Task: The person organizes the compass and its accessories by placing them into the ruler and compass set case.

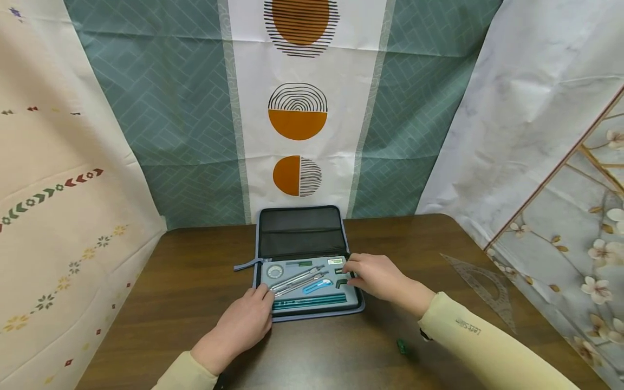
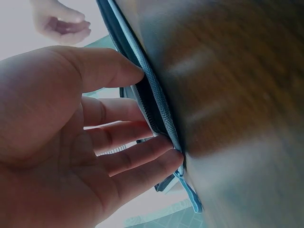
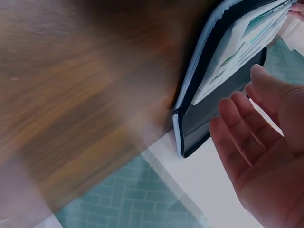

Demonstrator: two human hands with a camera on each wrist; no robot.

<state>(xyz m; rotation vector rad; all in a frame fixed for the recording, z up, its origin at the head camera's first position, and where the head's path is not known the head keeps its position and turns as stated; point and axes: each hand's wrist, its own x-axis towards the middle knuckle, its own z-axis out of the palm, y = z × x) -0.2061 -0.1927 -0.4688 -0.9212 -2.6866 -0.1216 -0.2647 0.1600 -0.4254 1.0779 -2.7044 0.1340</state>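
A zippered drafting-set case [image 1: 362, 303] lies unfolded on the table, its dark lid [image 1: 299, 222] raised at the back. In its grey tray sit metal compasses [image 1: 297, 281], a light-blue cutter knife [image 1: 317, 286], dark green pencils [image 1: 312, 300], a round white disc [image 1: 275, 271] and a white eraser [image 1: 335, 261]. My left hand [image 1: 251, 314] rests at the front left corner, thumb and nearly straight fingers touching the zippered rim [image 2: 159, 95]. Over the tray's right side is my right hand [image 1: 377, 276], thumb and fingers apart near two small dark slots [image 1: 341, 283]; nothing shows between them.
A small green object [image 1: 402, 346] lies on the brown table [image 1: 195, 271] in front of my right forearm. Farther right is a clear triangle ruler [image 1: 465, 269]. Patterned cloths [image 1: 195, 108] hang behind and beside the table. A zipper strap [image 1: 246, 265] sticks out left of the case.
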